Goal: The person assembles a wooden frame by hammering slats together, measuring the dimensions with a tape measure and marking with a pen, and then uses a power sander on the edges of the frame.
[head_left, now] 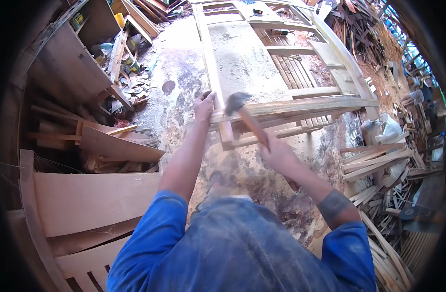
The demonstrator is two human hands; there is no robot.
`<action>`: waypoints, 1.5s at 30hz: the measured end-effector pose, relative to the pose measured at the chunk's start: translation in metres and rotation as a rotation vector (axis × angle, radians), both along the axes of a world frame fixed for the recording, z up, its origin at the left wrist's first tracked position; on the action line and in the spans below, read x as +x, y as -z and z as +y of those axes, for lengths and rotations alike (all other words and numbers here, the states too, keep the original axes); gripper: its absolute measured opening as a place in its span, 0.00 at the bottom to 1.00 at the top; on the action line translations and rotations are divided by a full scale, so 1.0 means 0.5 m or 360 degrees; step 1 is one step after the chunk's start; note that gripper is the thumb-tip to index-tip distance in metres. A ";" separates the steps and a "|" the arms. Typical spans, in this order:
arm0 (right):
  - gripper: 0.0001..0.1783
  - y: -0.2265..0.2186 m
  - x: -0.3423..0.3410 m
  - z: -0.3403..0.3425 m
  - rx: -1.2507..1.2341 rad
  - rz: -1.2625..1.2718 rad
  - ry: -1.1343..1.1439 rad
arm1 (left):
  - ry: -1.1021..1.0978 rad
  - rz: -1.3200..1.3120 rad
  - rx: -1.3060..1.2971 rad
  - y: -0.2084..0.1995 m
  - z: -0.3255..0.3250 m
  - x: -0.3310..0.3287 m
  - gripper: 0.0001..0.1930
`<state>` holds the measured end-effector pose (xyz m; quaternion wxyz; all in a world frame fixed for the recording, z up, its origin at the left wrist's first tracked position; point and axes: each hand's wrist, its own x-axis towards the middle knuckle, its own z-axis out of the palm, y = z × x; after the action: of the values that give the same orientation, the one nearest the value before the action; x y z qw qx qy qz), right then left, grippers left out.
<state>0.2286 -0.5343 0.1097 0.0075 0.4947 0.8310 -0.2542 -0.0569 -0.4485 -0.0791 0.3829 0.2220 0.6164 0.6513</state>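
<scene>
In my right hand (280, 155) is a hammer (253, 124), gripped by its wooden handle. Its dark metal head is slightly blurred and lies over the near left corner of a pale wooden frame (300, 104). My left hand (204, 105) holds the outer side of the frame's left rail (214, 63), close to that corner; its fingers are partly hidden. The frame has long side rails and several crosspieces, with a broad panel (247, 58) in its left part. Whether the hammer head touches the wood, I cannot tell.
Wooden cabinets and panels (96, 199) stand along the left. Scrap wood and containers lie at the upper left (130, 63). Loose strips of timber (378, 160) are heaped on the right, near a white plastic bag (389, 127). The stained floor (174, 63) carries sawdust.
</scene>
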 end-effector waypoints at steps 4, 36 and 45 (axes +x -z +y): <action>0.17 -0.193 0.024 0.048 0.0022 0.0390 0.0359 | 0.0000 -0.0028 -0.0110 -0.028 -0.020 0.012 0.17; 0.22 0.090 0.001 0.103 0.0095 -0.0279 -0.0287 | -0.0966 0.0676 -0.0822 0.248 -0.670 0.049 0.13; 0.32 0.201 0.078 0.252 0.0218 0.0029 -0.0850 | -0.0517 -0.0435 -0.2368 0.457 -1.376 1.005 0.20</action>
<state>0.2677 -0.4082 0.0091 0.0333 0.2550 0.9473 -0.1908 0.4456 -1.1366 -0.3076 0.4034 -0.2692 0.8640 0.1353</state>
